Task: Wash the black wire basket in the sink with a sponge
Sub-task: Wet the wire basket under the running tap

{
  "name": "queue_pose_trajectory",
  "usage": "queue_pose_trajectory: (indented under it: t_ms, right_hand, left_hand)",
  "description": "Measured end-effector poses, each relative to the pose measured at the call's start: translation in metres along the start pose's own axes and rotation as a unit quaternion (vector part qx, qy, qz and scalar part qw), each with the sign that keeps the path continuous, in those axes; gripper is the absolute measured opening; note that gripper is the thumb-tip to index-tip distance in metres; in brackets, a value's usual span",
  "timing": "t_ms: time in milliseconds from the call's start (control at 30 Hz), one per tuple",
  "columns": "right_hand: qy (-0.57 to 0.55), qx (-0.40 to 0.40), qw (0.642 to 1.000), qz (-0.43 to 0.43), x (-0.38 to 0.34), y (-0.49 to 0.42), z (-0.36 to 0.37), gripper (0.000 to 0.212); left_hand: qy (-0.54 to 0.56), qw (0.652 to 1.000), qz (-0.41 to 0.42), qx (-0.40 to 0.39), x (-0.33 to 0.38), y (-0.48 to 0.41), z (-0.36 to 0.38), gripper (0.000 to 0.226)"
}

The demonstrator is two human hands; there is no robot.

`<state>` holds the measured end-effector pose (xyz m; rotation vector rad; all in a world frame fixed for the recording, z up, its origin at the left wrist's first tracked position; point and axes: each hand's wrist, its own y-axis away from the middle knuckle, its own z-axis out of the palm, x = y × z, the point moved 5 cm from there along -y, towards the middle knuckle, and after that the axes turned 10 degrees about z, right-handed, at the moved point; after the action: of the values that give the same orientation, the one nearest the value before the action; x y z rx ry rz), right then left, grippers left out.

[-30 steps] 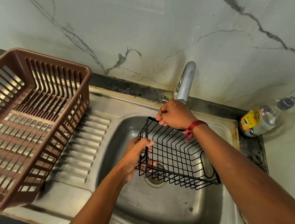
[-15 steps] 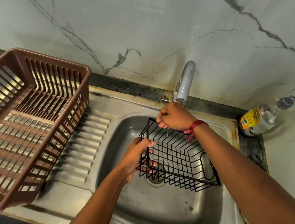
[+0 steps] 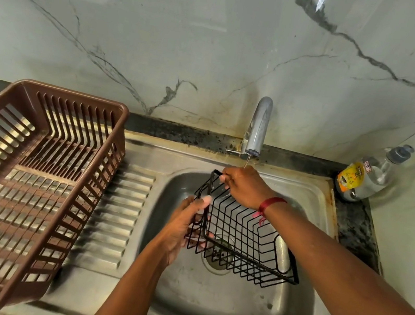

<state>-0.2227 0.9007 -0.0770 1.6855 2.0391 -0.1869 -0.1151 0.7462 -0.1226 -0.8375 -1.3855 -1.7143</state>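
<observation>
Black wire basket (image 3: 248,235): held tilted inside the sink (image 3: 230,312), between the two hands, its lower end over the drain (image 3: 216,262).

Left hand (image 3: 181,227): fingers curled round the end wall nearest it, thumb hooked over the rim.

Right hand (image 3: 246,187): fingers curled on the far top corner of the rim. The tap (image 3: 260,122) is directly above this hand, and a thin trickle falls onto its back.

Brown rack (image 3: 73,96) stands well to the left of the left hand. A bottle (image 3: 365,175) stands on the surface beyond the right forearm.

Progress (judgement): basket is in the sink and under water, so wetting is under way. No sponge in view, none in either hand. No suds visible on the wires. Cannot settle whether this is a pre-wet or a final rinse, but it is more likely the former. Remaining, if so: free one hand, fetch the sponge, scrub the wires, rinse.
</observation>
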Motion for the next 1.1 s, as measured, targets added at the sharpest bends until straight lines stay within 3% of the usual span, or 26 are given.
queue_pose_trajectory:
  t_ms: [67, 167, 267, 367, 533, 633, 733, 833, 967, 1100]
  right_hand:
    - [-0.016, 0.032, 0.999, 0.030, 0.008, 0.000, -0.003, 0.017]
    - [-0.030, 0.058, 0.994, 0.088, 0.021, 0.000, -0.008, 0.016]
    - [-0.043, 0.066, 0.987, 0.142, 0.032, 0.000, -0.005, 0.017]
    - [-0.057, 0.066, 0.979, 0.184, 0.037, 0.001, 0.003, 0.021]
    - [-0.057, 0.052, 0.973, 0.220, 0.039, -0.001, 0.006, 0.022]
    - [0.023, 0.067, 0.979, 0.192, 0.032, 0.004, 0.002, 0.014]
    - [0.047, 0.124, 0.989, 0.063, 0.014, 0.005, -0.012, 0.023]
    - [-0.028, 0.032, 0.999, 0.017, 0.004, -0.002, -0.013, 0.014]
    - [0.043, -0.044, 0.997, 0.051, 0.015, -0.011, -0.007, 0.021]
    - [-0.029, -0.067, 0.996, 0.047, 0.001, -0.009, -0.011, 0.020]
  left_hand:
    - [0.053, 0.999, -0.001, 0.004, 0.002, 0.002, -0.006, 0.074]
    - [0.158, 0.987, 0.005, 0.031, -0.003, 0.006, -0.018, 0.086]
    - [0.177, 0.983, 0.023, 0.052, -0.010, 0.009, -0.021, 0.082]
    - [0.125, 0.991, 0.014, 0.042, -0.022, 0.011, -0.017, 0.125]
    - [0.029, 0.999, 0.001, 0.023, -0.040, 0.015, -0.011, 0.157]
    - [0.043, 0.999, -0.009, 0.020, -0.040, 0.015, -0.011, 0.155]
    - [0.068, 0.998, 0.001, 0.017, -0.033, 0.016, -0.012, 0.122]
    - [0.056, 0.998, 0.004, 0.000, -0.025, 0.014, -0.012, 0.104]
    - [0.019, 1.000, -0.004, -0.024, -0.021, 0.009, -0.008, 0.115]
    - [0.015, 0.999, -0.016, -0.032, -0.021, 0.008, -0.003, 0.124]
